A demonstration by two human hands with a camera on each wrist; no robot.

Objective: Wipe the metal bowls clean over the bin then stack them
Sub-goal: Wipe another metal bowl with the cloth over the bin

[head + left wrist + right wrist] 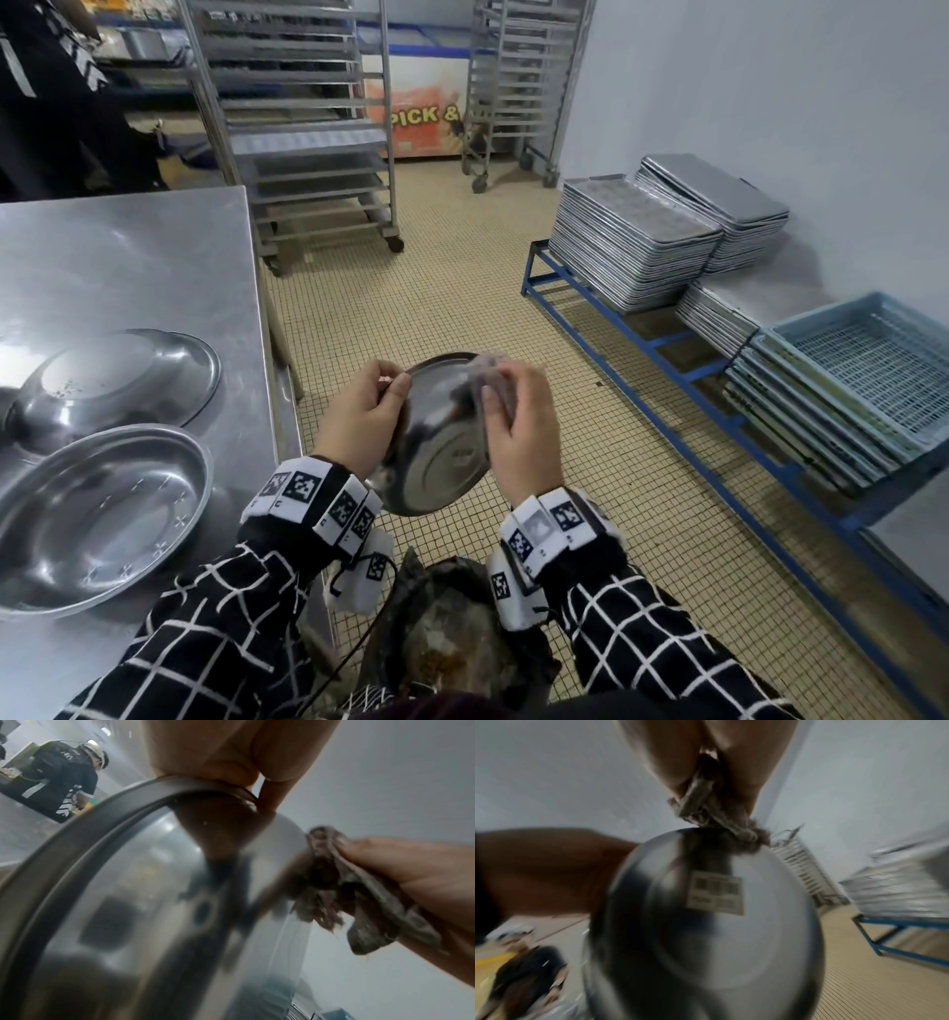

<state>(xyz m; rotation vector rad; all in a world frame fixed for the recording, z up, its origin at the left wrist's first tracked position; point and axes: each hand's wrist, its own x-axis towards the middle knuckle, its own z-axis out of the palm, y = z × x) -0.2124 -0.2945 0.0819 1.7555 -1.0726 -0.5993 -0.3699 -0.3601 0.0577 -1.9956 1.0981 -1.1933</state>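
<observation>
My left hand [367, 411] grips the rim of a small metal bowl [441, 452], tilted on edge above the bin [452, 632], its base with a barcode label [716, 895] toward me. My right hand [518, 426] holds a grimy grey cloth [359, 902] and presses it against the bowl's far right side. The cloth [716, 815] is pinched between thumb and fingers at the bowl's [706, 923] rim. The bowl [154, 912] fills the left wrist view. Two larger metal bowls lie on the steel table: one upturned [118, 385], one upright [97, 514].
The steel table [128, 267] is at my left. Stacked baking trays [637, 241] and blue crates [847, 380] sit on a blue low rack [667, 354] at right. Wheeled tray racks [308, 128] stand behind. Another person [61, 92] stands at the far left.
</observation>
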